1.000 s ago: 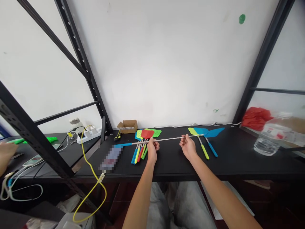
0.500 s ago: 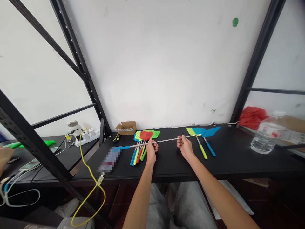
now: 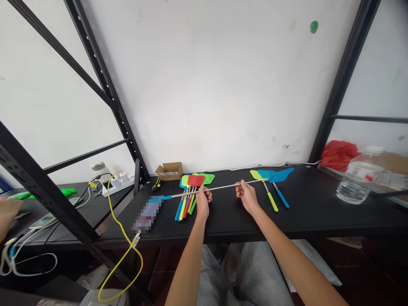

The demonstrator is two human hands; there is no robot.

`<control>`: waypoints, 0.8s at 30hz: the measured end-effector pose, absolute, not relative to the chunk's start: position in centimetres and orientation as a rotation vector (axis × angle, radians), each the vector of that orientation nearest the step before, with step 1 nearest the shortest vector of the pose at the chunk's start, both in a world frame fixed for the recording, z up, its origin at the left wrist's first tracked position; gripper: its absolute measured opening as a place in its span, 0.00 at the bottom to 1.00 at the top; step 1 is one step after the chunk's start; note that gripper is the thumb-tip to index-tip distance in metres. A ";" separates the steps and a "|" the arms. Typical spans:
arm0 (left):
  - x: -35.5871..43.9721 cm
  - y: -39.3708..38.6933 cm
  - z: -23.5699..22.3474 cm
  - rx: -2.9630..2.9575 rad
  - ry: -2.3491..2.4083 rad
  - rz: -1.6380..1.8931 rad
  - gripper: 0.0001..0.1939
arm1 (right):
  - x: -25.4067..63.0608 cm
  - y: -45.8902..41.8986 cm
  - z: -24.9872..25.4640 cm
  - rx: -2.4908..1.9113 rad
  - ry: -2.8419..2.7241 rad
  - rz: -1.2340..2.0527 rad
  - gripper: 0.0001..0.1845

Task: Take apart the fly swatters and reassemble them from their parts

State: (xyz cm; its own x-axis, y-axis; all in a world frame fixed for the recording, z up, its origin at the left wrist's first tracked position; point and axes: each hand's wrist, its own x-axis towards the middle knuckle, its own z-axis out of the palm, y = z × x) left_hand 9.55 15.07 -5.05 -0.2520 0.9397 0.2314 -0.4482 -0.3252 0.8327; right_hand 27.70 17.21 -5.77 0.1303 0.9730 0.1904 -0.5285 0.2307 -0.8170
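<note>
An extended fly swatter (image 3: 221,187) spans sideways above the black table, its thin metal rod between a blue handle on the left and a blue head on the right. My left hand (image 3: 202,200) is closed around the rod towards the handle. Nearer the head, my right hand (image 3: 247,196) pinches the same rod. Beside my left hand lies a row of several shorter fly swatters (image 3: 195,180) with blue, yellow, red and green parts. To the right of my right hand lie a yellow-green fly swatter (image 3: 271,199) and a blue one (image 3: 281,198), their heads partly overlapped.
A small open cardboard box (image 3: 169,171) and a yellow-black cutter (image 3: 156,184) sit at the back left. A pixelated phone (image 3: 148,215) with a yellow cable (image 3: 115,214) lies left. A water bottle (image 3: 358,178) and red bag (image 3: 339,154) are right. Dark metal posts (image 3: 346,80) flank the table.
Both hands keep their grip on the swatter's rod and have hardly moved. The view has shifted very slightly.
</note>
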 end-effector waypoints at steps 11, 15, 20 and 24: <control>9.4 14.6 -4.5 0.842 0.793 1.770 0.25 | 28.2 17.4 -5.5 -0.635 -0.642 1.225 0.20; 9.2 14.5 -4.3 0.777 0.805 1.836 0.29 | 28.4 17.4 -5.3 -0.622 -0.537 1.211 0.22; 9.2 14.6 -4.5 0.766 0.807 1.833 0.28 | 28.2 17.3 -5.3 -0.631 -0.582 1.208 0.24; 9.2 14.6 -4.7 0.822 0.784 1.793 0.25 | 28.1 17.4 -5.6 -0.625 -0.602 1.201 0.23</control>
State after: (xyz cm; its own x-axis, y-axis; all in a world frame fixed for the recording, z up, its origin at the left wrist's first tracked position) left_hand 9.22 14.62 -4.71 -0.2956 0.9374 0.1841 -0.5011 -0.3163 0.8055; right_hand 28.10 17.42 -5.57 0.2511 0.9635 0.0931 -0.6509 0.2393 -0.7205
